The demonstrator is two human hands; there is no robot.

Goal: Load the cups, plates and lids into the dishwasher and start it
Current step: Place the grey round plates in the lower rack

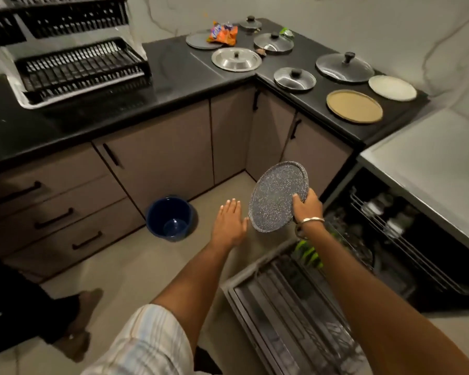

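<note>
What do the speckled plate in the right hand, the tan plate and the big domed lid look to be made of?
Speckled plate, held by the right hand: likely glazed ceramic or melamine; grey with white flecks, matte.
Tan plate: probably matte ceramic or stoneware; flat, no glare.
Domed lid: brushed steel by its silver sheen, with a black knob, likely plastic.

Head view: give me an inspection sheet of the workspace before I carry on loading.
Surface: black countertop, L-shaped.
Job's things: speckled plate in hand; tan plate, white plate and five knobbed lids, e.g. steel lid, on the counter; dishwasher open, lower rack pulled out.
Clutter: orange snack packet; blue bucket on the floor.
Hands: right hand grips the speckled plate; left hand flat, beside it.
Cables: nothing seen.
Surroundings: dish rack; another person's foot.
</note>
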